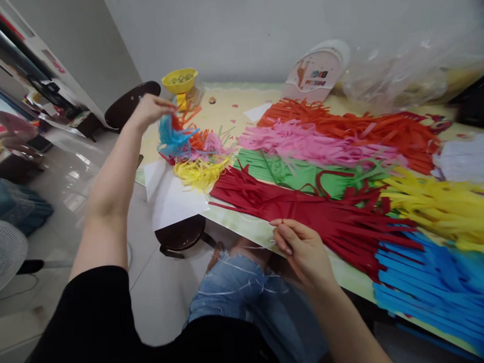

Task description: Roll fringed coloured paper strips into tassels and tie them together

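Note:
My left hand [152, 108] is raised over the table's left end, pinched shut on a bunch of blue paper strips [172, 139] that hang down over a mixed pile of yellow, pink and orange strips [199, 167]. My right hand [302, 248] rests at the table's near edge, fingers curled and pinched on the near end of the dark red paper strips [306, 211]. Fringed sheets lie side by side across the table: orange-red [367, 127], pink [304, 145], green [293, 174], yellow [445, 206] and blue [436, 280].
A yellow bowl [179, 80] stands at the far left corner. A white sheet [173, 197] overhangs the table's left end. A white round card [317, 70] leans on the wall beside clear plastic bags [400, 70]. Dark stools [182, 236] stand below; a fan [4, 253] sits on the floor.

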The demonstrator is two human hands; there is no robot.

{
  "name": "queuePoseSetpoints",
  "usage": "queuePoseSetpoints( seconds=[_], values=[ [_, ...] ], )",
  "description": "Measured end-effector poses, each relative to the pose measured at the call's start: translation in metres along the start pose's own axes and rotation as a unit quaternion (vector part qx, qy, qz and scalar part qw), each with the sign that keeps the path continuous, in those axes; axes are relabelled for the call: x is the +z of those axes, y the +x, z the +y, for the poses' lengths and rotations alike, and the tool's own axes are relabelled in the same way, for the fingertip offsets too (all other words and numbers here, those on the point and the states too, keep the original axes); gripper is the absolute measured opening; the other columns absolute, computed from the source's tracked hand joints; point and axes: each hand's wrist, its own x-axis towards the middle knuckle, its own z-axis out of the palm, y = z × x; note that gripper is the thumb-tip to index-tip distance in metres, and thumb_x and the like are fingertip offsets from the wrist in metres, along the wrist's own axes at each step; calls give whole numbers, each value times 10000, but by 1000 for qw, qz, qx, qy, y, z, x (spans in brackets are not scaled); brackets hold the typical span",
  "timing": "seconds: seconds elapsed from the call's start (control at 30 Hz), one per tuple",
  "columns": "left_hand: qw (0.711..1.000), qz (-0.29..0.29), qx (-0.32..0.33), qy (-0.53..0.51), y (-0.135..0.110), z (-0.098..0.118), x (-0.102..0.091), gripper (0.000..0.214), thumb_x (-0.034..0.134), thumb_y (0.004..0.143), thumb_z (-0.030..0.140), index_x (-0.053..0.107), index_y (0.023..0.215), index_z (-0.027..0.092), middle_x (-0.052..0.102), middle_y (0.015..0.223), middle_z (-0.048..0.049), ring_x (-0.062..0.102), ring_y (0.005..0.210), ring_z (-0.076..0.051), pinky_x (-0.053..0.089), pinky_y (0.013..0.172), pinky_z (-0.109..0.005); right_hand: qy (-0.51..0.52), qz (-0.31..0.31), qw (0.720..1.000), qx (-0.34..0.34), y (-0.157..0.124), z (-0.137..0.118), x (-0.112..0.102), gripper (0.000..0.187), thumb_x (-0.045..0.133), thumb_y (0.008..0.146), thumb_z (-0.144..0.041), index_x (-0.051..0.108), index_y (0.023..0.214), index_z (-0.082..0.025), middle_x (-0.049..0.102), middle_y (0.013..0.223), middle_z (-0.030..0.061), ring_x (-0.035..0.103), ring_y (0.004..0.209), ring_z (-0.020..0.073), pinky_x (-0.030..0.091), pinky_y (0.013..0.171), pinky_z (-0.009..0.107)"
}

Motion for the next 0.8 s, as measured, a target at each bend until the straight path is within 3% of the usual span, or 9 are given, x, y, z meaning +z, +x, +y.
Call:
queuePoseSetpoints(
  seconds=[0.13, 0.23, 0.33, 0.47, 0.57, 0.7, 0.8],
  values=[
    [997, 63, 45, -28, -9, 26, -16, 180, 652, 986, 212, 757, 1114, 143, 691, 896, 1, 708, 1077, -238, 548, 974, -489, -49, -11, 999, -5, -2, -4, 0, 352, 874, 744, -514, 814, 823, -176, 430, 462, -47, 325, 441, 60, 228, 471, 216],
    [986, 10, 126, -111, -38, 51, -10, 214, 602, 986, 163, 750, 1131, 110, 723, 1045, -10, 704, 1209, -263, 534, 984, -417, -110, 9, 992, -64, 1, -15, -7, 288, 842, 789, -462, 846, 896, -195, 535, 548, -12, 386, 498, 84, 282, 483, 229],
    [955, -66, 177, -227, -92, 75, 24, 225, 582, 1034, 200, 730, 1191, 137, 754, 1056, -24, 749, 1072, -162, 561, 981, -335, -213, 15, 961, -178, 5, -42, -11, 248, 762, 890, -410, 850, 1047, -239, 678, 716, 19, 474, 568, 104, 364, 522, 245],
    [896, -109, 70, -425, -165, 93, 91, 237, 796, 923, 283, 699, 1118, 191, 743, 836, -1, 768, 838, -140, 593, 806, -252, -235, 18, 923, -305, 7, -86, 3, 255, 734, 919, -319, 783, 1160, -251, 671, 694, -20, 556, 579, 116, 462, 568, 249],
    [822, -163, 6, -545, -201, 100, 132, 297, 912, 797, 306, 662, 897, 179, 737, 757, 27, 707, 651, -84, 563, 675, -187, -202, 11, 918, -342, 10, -105, 21, 143, 746, 917, -331, 728, 1016, -230, 640, 623, -49, 571, 532, 105, 476, 551, 235],
    [744, -208, -66, -631, -230, 107, 161, 269, 942, 745, 278, 701, 803, 172, 735, 729, 39, 669, 591, -56, 544, 603, -157, -195, -11, 921, -337, 15, -105, 30, 225, 763, 904, -409, 666, 867, -210, 637, 615, -50, 593, 528, 94, 468, 535, 219],
    [718, -195, -117, -658, -244, 115, 169, 157, 883, 812, 210, 732, 787, 176, 712, 699, 46, 650, 575, -43, 550, 606, -152, -199, -6, 926, -319, 14, -98, 28, 234, 752, 905, -410, 660, 860, -199, 649, 627, -48, 602, 536, 89, 453, 533, 212]
  ],
)
